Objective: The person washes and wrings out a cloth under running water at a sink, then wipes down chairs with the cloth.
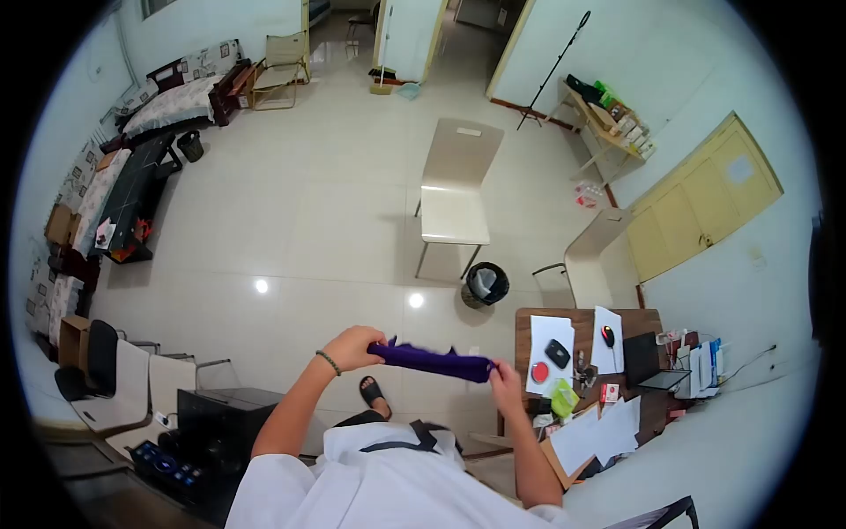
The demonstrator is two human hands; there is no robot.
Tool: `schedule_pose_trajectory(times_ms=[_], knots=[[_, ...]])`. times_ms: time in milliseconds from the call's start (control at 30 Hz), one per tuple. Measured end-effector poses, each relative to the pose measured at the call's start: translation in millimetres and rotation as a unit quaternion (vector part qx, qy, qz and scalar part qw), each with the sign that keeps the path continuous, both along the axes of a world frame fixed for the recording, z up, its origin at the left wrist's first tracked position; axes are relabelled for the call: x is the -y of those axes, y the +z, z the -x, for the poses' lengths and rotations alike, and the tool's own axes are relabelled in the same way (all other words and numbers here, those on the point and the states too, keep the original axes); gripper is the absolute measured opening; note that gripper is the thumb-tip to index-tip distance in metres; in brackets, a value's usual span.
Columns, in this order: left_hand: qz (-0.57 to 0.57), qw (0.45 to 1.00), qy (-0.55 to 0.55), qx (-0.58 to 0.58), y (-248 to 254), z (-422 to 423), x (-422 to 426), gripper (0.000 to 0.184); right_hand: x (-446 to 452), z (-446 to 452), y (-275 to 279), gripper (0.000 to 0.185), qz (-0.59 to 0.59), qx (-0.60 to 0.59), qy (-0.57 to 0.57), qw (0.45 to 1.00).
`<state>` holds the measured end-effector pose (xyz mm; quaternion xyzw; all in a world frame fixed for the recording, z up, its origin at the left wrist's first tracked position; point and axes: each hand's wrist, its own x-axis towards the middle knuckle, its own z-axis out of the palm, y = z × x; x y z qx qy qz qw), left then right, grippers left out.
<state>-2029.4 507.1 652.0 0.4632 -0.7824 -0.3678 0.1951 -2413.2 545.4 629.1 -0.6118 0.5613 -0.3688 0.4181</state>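
Observation:
A dark purple cloth [432, 360], folded into a narrow strip with an uneven upper edge, is stretched in front of my body. My left hand [356, 346] grips one end and wears a beaded bracelet on its wrist. At the other end, slightly lower, my right hand [506, 389] pinches the corner. The cloth hangs in the air above the tiled floor, touching only my hands. What kind of cloth item it is I cannot make out.
A wooden desk [524, 328] with papers, a laptop and a mouse stands to my right. Ahead are a cream chair [455, 212] and a black bin [484, 286]. Black equipment [216, 423] and chairs stand at left. A tripod [551, 75] is farther back.

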Motion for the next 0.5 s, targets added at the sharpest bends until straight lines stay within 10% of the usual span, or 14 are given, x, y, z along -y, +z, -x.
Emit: schedule_pose_trajectory(times_ms=[167,233,300,433,500], knots=[[-0.061,0.979,0.019,-0.194,120,-107,75,0.026,129,-95,91,0.015,0.008,0.07,0.072,0.995],[0.022,0.83,0.018,-0.558,114,-141,114,0.033,184,-132,106,0.015,-0.016,0.259,0.099,0.961],[-0.131,0.679,0.144,-0.707,112,-143,144,0.041,227,-186,134,0.017,-0.088,0.371,0.106,0.918],[-0.371,0.872,0.2,-0.248,-10,-167,193,0.047,326,-262,93,0.015,-0.205,0.39,0.111,0.891],[-0.321,0.829,0.039,-0.457,-82,-194,215,0.051,377,-292,74,0.013,-0.246,0.352,0.101,0.897]])
